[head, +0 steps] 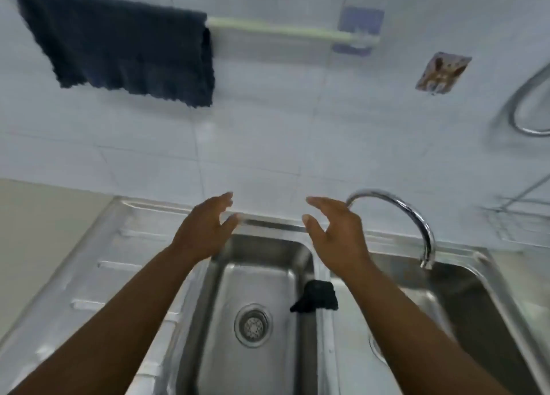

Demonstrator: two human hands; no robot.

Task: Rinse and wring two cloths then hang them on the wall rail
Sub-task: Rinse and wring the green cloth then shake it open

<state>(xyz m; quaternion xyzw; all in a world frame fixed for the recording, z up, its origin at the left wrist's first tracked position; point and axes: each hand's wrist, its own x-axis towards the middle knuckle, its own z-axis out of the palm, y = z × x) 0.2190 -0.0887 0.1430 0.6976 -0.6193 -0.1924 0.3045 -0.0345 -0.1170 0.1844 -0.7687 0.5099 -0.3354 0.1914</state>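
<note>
A dark blue cloth [122, 49] hangs spread over the left part of the pale green wall rail [285, 31]. A second dark cloth [318, 296] lies bunched on the divider between the two basins of the steel sink [208, 275]. My left hand [205, 231] and my right hand [336, 233] are raised above the back of the sink, palms facing each other, fingers apart, holding nothing. The curved chrome tap [416, 216] stands just right of my right hand, its spout over the right basin. No water runs from it.
A steel draining board [89, 275] lies left of the basins. The tiled wall carries a blue rail bracket [360, 28], a small picture sticker [443, 73] and a chrome hose loop [526, 108]. A wire rack [520, 219] sits at the right.
</note>
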